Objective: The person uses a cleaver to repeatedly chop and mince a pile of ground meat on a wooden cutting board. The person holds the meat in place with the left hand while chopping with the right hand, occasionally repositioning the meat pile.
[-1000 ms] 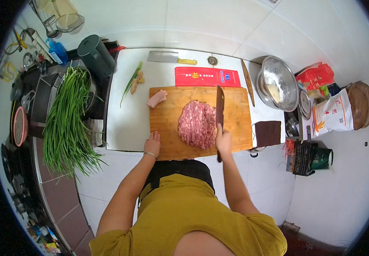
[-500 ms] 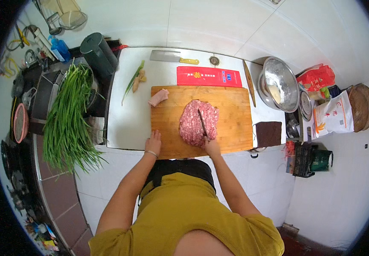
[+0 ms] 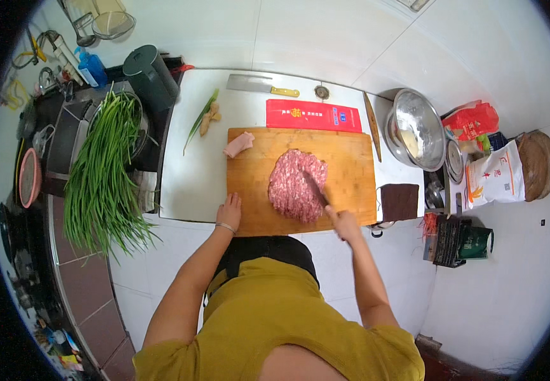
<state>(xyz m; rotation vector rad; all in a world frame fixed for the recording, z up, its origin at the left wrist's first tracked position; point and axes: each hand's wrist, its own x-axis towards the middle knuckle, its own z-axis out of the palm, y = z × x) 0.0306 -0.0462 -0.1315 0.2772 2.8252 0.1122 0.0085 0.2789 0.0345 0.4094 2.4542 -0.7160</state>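
Observation:
My right hand (image 3: 345, 225) is closed round the handle of a kitchen knife (image 3: 315, 188). The blade slants over the right part of a flat mound of minced meat (image 3: 289, 185); I cannot tell how deep it touches. The mince lies in the middle of a wooden cutting board (image 3: 354, 165). At the board's near left corner rests my left hand (image 3: 229, 213), fingers stretched on the wood and holding nothing. A pale pink piece of meat (image 3: 239, 145) sits at the far left of the board.
Behind the board lie a cleaver (image 3: 249, 82) and a red packet (image 3: 313, 115); ginger (image 3: 209, 119) and a green onion (image 3: 200, 120) are to the left. A steel bowl (image 3: 418, 120) and a dark cloth (image 3: 400, 202) stand right. Long green chives (image 3: 106, 184) spill over the left counter.
My right hand has moved right with the knife, and the blade now tilts more across the mince's right side. My left hand has stayed at the board's corner.

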